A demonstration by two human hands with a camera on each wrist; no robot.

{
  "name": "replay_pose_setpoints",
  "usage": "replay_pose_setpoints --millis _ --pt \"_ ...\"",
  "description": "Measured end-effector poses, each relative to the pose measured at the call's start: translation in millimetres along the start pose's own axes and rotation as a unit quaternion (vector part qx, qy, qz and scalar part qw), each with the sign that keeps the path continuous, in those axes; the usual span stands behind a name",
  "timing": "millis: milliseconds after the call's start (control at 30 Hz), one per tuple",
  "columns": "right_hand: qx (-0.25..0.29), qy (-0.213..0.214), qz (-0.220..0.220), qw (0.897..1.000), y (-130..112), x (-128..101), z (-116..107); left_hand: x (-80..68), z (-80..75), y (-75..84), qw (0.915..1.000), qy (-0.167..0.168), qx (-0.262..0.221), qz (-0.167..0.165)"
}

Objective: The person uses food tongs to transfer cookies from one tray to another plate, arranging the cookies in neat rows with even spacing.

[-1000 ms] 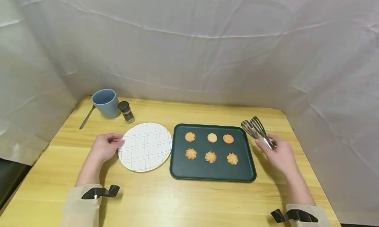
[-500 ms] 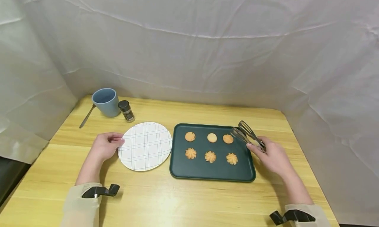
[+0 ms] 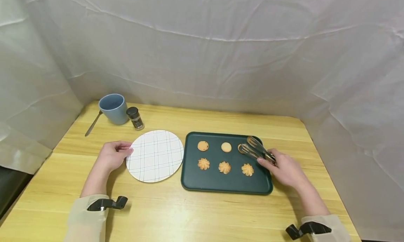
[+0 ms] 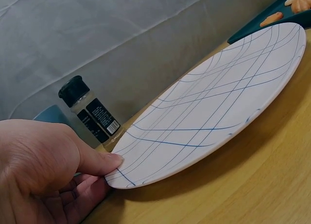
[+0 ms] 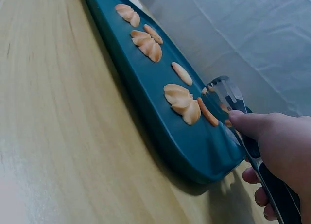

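My left hand (image 3: 112,156) pinches the left rim of a round white plate (image 3: 154,156) with a blue line grid; in the left wrist view the thumb (image 4: 99,161) lies on top of the rim, fingers beneath. My right hand (image 3: 286,167) grips metal tongs (image 3: 259,149) with slotted ends, spread apart over the right part of a dark green tray (image 3: 225,184). The tongs partly hide a round cookie (image 3: 241,148) in the back row. Just in front lies a flower-shaped cookie (image 3: 247,169). In the right wrist view the tongs (image 5: 228,94) stand beside the round cookie (image 5: 207,112).
Several other round and flower-shaped cookies (image 3: 224,167) lie in two rows on the tray. Behind the plate stand a blue cup (image 3: 114,109) and a black-capped spice jar (image 3: 135,119), with a metal utensil handle (image 3: 93,124) beside the cup. Grey cloth (image 3: 202,59) encloses the table.
My right hand has carried the tongs leftward and down, from beside the tray's right edge to the back-right round cookie. The left hand and plate stay put.
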State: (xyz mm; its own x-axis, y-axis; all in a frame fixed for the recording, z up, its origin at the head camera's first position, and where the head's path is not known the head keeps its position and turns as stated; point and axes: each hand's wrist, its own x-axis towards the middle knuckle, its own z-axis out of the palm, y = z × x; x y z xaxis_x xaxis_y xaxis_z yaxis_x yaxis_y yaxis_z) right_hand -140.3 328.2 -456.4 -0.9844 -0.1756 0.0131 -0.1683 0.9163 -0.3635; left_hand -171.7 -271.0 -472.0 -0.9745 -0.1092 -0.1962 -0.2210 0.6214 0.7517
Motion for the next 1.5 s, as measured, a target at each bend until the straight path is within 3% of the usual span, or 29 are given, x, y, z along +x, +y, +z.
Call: replay_pose_setpoints --millis 633,1233,1500 --pt "-0.038 -0.036 0.015 0.999 -3.9 6.4 -3.4 0.2 0.7 -1.1 1.0 -0.003 0.002 -0.006" --pt "-0.046 -0.02 -0.006 0.999 -3.1 4.9 -3.9 0.5 0.4 6.6 0.9998 -0.007 0.005 -0.015" --pt "-0.038 -0.014 -0.011 0.999 -5.1 2.6 -6.3 0.0 -0.2 2.9 0.9998 -0.009 0.003 -0.018"
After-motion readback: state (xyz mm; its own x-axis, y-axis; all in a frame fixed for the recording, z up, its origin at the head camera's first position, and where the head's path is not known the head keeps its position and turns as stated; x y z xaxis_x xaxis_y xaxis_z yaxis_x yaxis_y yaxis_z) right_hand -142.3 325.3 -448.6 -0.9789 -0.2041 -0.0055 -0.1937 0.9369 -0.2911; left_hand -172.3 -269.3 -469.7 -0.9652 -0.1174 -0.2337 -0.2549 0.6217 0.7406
